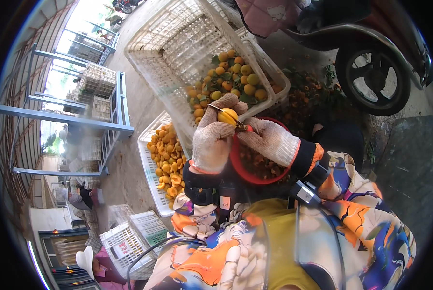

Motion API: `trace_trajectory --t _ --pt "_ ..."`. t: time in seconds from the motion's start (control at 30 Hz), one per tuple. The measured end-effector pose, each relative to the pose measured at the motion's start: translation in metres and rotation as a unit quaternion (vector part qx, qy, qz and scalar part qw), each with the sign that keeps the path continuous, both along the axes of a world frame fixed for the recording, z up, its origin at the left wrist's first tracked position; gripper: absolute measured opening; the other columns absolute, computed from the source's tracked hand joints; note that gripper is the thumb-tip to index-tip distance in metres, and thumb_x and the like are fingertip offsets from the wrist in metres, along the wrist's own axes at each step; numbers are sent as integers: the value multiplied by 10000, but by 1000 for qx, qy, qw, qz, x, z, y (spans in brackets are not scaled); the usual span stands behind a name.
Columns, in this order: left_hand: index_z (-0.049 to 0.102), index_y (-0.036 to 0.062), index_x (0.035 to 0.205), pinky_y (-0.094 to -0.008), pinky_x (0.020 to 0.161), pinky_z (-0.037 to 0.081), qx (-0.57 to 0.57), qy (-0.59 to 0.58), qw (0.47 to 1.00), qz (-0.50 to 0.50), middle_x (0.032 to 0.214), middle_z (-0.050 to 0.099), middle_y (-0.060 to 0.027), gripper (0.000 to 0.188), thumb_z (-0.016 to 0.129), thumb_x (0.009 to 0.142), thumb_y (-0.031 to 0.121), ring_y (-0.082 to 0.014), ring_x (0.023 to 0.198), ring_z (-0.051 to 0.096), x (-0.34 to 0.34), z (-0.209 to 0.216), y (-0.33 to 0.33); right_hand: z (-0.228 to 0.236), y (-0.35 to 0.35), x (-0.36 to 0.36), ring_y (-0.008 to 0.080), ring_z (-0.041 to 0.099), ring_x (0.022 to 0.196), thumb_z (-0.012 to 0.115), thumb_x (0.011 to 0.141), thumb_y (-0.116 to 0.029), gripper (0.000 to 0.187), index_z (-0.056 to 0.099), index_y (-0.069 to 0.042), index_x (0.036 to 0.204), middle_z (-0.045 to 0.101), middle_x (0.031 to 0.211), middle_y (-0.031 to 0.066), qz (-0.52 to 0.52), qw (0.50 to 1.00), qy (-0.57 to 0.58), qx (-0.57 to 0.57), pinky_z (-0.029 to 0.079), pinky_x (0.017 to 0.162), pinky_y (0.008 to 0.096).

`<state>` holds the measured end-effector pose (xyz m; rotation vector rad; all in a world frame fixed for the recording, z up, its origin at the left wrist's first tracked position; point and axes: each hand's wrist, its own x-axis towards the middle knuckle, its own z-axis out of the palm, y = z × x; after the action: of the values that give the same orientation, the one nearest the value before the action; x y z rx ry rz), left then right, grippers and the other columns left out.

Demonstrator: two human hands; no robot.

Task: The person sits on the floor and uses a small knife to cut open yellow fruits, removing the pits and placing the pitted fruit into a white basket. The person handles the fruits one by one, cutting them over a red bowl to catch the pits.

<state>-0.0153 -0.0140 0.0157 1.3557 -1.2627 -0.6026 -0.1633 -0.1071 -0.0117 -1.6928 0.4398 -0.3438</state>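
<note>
In front of me my left hand (213, 140), in a knitted work glove, is closed round a yellow-orange apricot (227, 116). My right hand (270, 141), gloved the same way, grips a small knife (246, 128) with a red handle. Its thin blade lies across the apricot, touching it. Beneath my right hand sits a red basin (254, 180) with dark scraps in it. A tilted white crate (165, 60) just beyond my hands holds whole apricots (240, 79) with leaves. To the left, another white crate (148, 166) holds halved apricots (165, 150).
A scooter's wheel (372, 73) stands at the far right, near fruit scraps (305, 94) on the floor. Blue metal frames (66, 117) and stacked crates (98, 79) are at the left. A person in a white hat (85, 261) is at the lower left, beside white crates (124, 245).
</note>
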Motion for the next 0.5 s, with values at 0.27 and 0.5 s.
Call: trace_trajectory --t 0.27,0.5 --pt "527 -13 1294 -413 1006 454 4 515 854 73 1215 608 -203 471 504 832 76 -320 1131 575 -23 -2 0 2 2 4 417 634 891 562 941 -419 384 631 -60 1057 660 895 231 -43 997 29 -52 497 757 462" --pt "532 -43 1277 -381 1022 446 7 479 877 32 1230 613 -210 496 494 782 -27 -303 1170 582 -10 -1 3 -2 0 5 410 637 901 553 933 -439 390 624 -91 1093 660 928 230 -6 994 76 -78 501 769 471"
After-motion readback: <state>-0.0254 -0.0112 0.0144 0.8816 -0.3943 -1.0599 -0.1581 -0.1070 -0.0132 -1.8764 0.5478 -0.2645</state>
